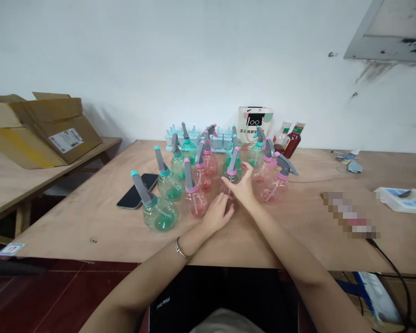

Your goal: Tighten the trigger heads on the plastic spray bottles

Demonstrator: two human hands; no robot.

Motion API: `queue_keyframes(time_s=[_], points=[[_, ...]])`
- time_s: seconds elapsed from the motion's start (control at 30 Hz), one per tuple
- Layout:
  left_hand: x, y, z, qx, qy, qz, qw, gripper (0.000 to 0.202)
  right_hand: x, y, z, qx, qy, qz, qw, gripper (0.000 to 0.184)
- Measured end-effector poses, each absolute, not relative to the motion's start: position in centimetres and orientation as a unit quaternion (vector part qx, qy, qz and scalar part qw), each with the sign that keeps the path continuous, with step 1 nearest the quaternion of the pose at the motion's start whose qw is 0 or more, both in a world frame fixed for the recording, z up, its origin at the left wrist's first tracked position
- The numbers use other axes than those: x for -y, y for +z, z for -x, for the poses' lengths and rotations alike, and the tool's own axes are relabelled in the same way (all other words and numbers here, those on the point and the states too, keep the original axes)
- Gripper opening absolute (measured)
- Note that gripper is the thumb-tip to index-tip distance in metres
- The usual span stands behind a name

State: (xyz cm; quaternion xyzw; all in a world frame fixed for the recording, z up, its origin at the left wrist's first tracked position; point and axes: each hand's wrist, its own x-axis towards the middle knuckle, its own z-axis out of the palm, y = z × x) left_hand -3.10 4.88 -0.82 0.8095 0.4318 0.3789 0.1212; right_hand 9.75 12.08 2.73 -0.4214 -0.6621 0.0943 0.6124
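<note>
Left hand (pixel 217 213): grip partly open, fingers together and slightly bent, thumb held apart with a visible gap. Fingertips at the lower part of the middle pink-collared spray bottle (pixel 232 172); can't tell if they touch it. Metal bracelet (pixel 182 249) on that wrist.

Right hand (pixel 243 188): grip wide, thumb and index spread to either side of the same bottle just below its collar; contact unclear, and nothing is clearly held. Bottle stands upright on the wooden counter (pixel 246 247), straight ahead of the person, body mostly hidden behind the hands.

More spray bottles around it, pink and green, grey triggers. Nearest on the left: front pink bottle (pixel 196 203), near the left hand. Front green bottle (pixel 160 215) further left, green at the bottom. Right pink bottle (pixel 275 188) right of the right hand, apart from it.

Phone (pixel 129 199) lies flat behind the front green bottle. Printed bag (pixel 244 121) against the wall, two sauce bottles (pixel 292 142) beside it. Pixelated item (pixel 348 215) with a black cable on the right. Cardboard box (pixel 52 129) on a separate table, far left.
</note>
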Motion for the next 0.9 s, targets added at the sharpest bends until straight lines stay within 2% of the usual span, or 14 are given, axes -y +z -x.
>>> queue_keyframes(time_s=[0.27, 0.43, 0.5, 0.67, 0.8, 0.9], points=[[-5.4, -1.4, 2.9, -0.423, 0.378, -0.812, 0.137, 0.005, -13.1, 3.5, -8.8, 0.637, 0.146, 0.392, 0.648, 0.073], [-5.5, -1.4, 3.0, -0.424, 0.38, -0.81, 0.144, 0.009, -14.1, 4.4, -8.5, 0.631, 0.156, 0.402, 0.645, 0.06], [-5.6, -1.5, 3.1, -0.429, 0.365, -0.814, 0.138, 0.012, -14.4, 4.5, -8.6, 0.623, 0.154, 0.429, 0.635, 0.05], [-5.5, -1.6, 3.1, -0.483, 0.304, -0.814, 0.104, 0.018, -13.8, 5.4, -10.7, 0.589, 0.147, 0.453, 0.653, 0.013], [-5.6, -1.8, 2.9, -0.487, 0.269, -0.826, 0.092, 0.029, -12.0, 7.2, -13.5, 0.582, 0.232, 0.439, 0.644, 0.014], [-6.0, -2.0, 2.5, -0.502, 0.229, -0.831, 0.077, 0.05, -11.1, 7.7, -15.0, 0.585, 0.371, 0.368, 0.62, 0.02]])
